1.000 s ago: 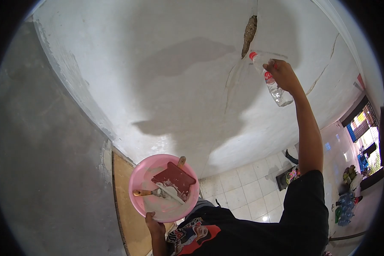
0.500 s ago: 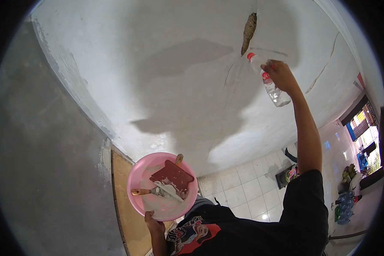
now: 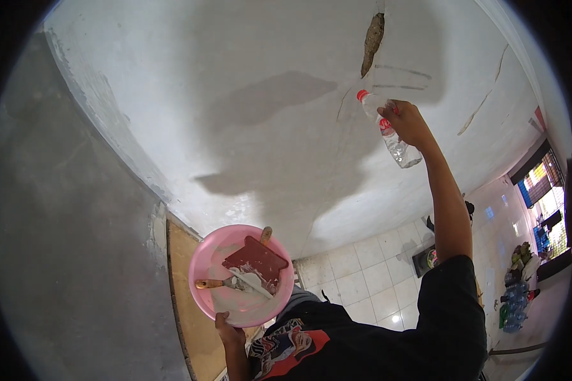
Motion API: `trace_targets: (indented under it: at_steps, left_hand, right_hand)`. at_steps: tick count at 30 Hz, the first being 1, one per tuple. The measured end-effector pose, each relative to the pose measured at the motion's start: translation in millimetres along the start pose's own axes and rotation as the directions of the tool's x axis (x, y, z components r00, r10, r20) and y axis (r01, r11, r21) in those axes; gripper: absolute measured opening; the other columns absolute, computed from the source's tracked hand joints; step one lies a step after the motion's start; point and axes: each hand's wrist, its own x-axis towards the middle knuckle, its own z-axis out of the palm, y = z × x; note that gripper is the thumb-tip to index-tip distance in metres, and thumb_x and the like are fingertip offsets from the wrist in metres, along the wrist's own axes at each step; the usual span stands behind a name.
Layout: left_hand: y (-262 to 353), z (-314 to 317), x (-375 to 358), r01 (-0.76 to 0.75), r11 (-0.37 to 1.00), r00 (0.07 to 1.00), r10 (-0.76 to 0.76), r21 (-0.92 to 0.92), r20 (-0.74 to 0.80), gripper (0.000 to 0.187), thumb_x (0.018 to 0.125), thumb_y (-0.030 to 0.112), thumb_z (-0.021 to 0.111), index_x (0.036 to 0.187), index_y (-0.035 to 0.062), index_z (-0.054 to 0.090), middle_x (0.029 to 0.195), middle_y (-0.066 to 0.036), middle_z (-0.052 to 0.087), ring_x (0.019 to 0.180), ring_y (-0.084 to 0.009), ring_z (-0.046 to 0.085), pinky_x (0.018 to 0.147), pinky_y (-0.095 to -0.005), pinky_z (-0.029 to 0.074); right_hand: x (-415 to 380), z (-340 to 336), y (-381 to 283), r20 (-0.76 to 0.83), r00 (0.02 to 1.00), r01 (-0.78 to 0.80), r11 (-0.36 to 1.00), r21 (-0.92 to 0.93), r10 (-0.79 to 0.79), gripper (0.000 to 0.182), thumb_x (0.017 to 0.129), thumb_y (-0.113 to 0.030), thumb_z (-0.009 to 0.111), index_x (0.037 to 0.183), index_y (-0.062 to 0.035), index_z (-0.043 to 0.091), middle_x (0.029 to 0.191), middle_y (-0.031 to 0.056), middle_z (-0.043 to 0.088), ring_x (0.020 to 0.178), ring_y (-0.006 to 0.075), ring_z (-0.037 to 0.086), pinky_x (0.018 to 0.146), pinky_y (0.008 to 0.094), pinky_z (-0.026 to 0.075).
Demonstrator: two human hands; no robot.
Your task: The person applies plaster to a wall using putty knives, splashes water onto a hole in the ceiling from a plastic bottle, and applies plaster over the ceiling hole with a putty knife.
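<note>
My right hand [image 3: 403,122] is wrapped round a clear plastic bottle [image 3: 395,143] with a red cap and red label, tilted with its cap up and to the left, near the wall. Just above the cap, a rough brown gap [image 3: 372,46] opens in the grey-white wall [image 3: 286,146]. Dark wet streaks [image 3: 400,86] mark the wall right of the gap. Low in the view, my left hand [image 3: 225,321] grips the rim of a pink basin [image 3: 200,279]. Inside it lie a brown-red trowel [image 3: 255,257], a wooden-handled scraper [image 3: 213,284] and whitish paste.
A thin crack [image 3: 486,95] runs down the wall at the right. White floor tiles [image 3: 368,276] show below. Blue plastic bottles [image 3: 516,308] hang or stand at the far right, below a window [image 3: 543,197]. A darker grey surface [image 3: 76,222] fills the left side.
My right hand and the bottle have moved down and slightly left, away from the gap. A second dark streak now shows on the wall. My left hand and the basin have hardly moved.
</note>
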Motion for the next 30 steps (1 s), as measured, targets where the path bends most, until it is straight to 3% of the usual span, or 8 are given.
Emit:
trace_targets:
  at_steps: [15,18,20,22,23,25,28,30]
  left_hand:
    - [-3.8,-5.3,4.6,0.013,1.0,1.0,-0.013,0.016,0.022,0.065,0.077,0.019,0.051,0.137,-0.0039,0.039,0.13,-0.017,0.051,0.125,-0.0326,0.047,0.109,-0.0468,0.037]
    - [-7.4,-9.2,6.5,0.028,1.0,1.0,-0.029,0.005,0.013,0.065,0.077,0.02,0.051,0.136,-0.0035,0.041,0.129,-0.017,0.051,0.124,-0.0322,0.048,0.108,-0.0464,0.037]
    - [-9.8,-9.0,5.4,0.028,1.0,1.0,-0.028,-0.001,0.004,0.064,0.077,0.021,0.052,0.135,-0.0033,0.042,0.128,-0.017,0.052,0.123,-0.0318,0.049,0.108,-0.0462,0.038]
    - [-9.3,-6.2,2.2,0.011,1.0,1.0,-0.011,0.003,-0.006,0.064,0.076,0.021,0.052,0.135,-0.0032,0.042,0.128,-0.017,0.052,0.122,-0.0314,0.049,0.107,-0.0461,0.038]
    - [-12.0,-10.7,3.9,0.019,1.0,1.0,-0.019,0.008,-0.016,0.063,0.076,0.021,0.052,0.134,-0.0031,0.043,0.127,-0.016,0.052,0.122,-0.0311,0.049,0.107,-0.0458,0.038]
    - [-15.4,-18.3,9.9,0.029,0.999,0.999,-0.028,0.02,-0.033,0.061,0.077,0.02,0.052,0.133,-0.0029,0.044,0.126,-0.016,0.052,0.121,-0.0307,0.05,0.106,-0.0453,0.038]
    - [-7.1,-6.0,3.4,0.018,1.0,0.999,-0.017,0.017,-0.051,0.059,0.077,0.02,0.052,0.13,-0.0027,0.046,0.124,-0.015,0.053,0.119,-0.0304,0.051,0.106,-0.0449,0.039]
    - [-2.7,0.8,1.1,0.023,1.0,0.999,-0.023,0.016,-0.039,0.057,0.077,0.019,0.052,0.129,-0.0026,0.046,0.122,-0.015,0.054,0.117,-0.0303,0.051,0.106,-0.0448,0.039]
  right_hand:
    - [0.1,31.1,7.9,-0.064,0.997,-0.024,0.992,0.126,0.032,0.033,0.094,-0.031,0.06,0.09,0.0016,0.062,0.067,0.0078,0.061,0.053,0.0168,0.056,0.049,0.0313,0.048]
    - [-13.0,63.7,40.3,-0.056,0.991,-0.065,0.81,0.583,0.12,0.029,0.096,-0.033,0.059,0.097,-0.0044,0.063,0.075,0.0024,0.061,0.06,0.0132,0.057,0.05,0.0293,0.048]
    - [-39.9,106.0,73.8,0.116,0.933,-0.267,0.438,0.858,0.341,0.035,0.096,-0.041,0.059,0.105,-0.0081,0.061,0.078,-0.0003,0.059,0.064,0.0107,0.057,0.051,0.0296,0.049]
    - [-79.6,160.8,120.2,0.465,0.853,-0.503,0.138,0.853,0.237,0.032,0.097,-0.041,0.057,0.106,-0.0108,0.062,0.084,-0.0005,0.062,0.072,0.0112,0.06,0.059,0.029,0.051]
    - [-103.4,208.9,132.5,0.386,0.818,-0.497,0.188,0.847,0.427,0.03,0.097,-0.037,0.057,0.109,-0.0099,0.063,0.081,-0.0016,0.062,0.07,0.011,0.059,0.061,0.0275,0.051]
    - [-158.3,255.9,138.9,0.586,0.695,-0.719,0.43,0.546,0.418,0.026,0.094,-0.025,0.06,0.113,-0.0068,0.065,0.092,0.0009,0.066,0.076,0.0114,0.062,0.064,0.027,0.051]
    - [-211.4,261.1,87.6,0.676,0.611,-0.781,0.454,0.43,0.411,0.034,0.096,-0.031,0.06,0.113,-0.0028,0.062,0.09,0.0055,0.066,0.075,0.0151,0.064,0.061,0.0298,0.053]
    - [-230.3,283.6,98.8,0.723,0.583,-0.782,0.012,0.624,0.372,0.029,0.096,-0.036,0.058,0.1,-0.0086,0.065,0.077,-0.0006,0.062,0.063,0.011,0.056,0.05,0.0289,0.044]
